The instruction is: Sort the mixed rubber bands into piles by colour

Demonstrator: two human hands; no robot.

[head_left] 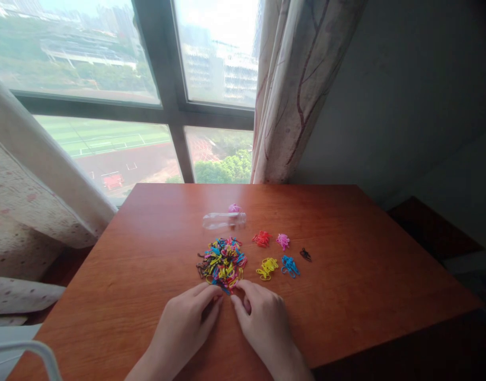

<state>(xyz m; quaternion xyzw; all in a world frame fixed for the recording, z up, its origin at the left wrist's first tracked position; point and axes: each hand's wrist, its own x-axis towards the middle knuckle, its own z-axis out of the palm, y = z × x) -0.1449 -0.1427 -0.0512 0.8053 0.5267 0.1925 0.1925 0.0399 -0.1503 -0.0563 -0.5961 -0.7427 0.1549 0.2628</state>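
Note:
A mixed heap of small rubber bands (222,259), in black, yellow, blue, pink and red, lies on the wooden table. At its near edge my left hand (191,312) is closed, thumb and index finger brought together; anything between them is too small to make out. My right hand (262,317) faces it, its thumb and index finger pinched by a red rubber band (232,290). Right of the heap are sorted clusters: red bands (262,238), pink bands (283,241), yellow bands (267,269), blue bands (290,266) and a few black bands (305,254).
Behind the heap a clear plastic bottle (222,220) lies on its side, with a pink object (234,208), perhaps its cap, just beyond. The wooden table (346,307) ends near a window with curtains (298,95). A white curved bar (32,346) shows at lower left.

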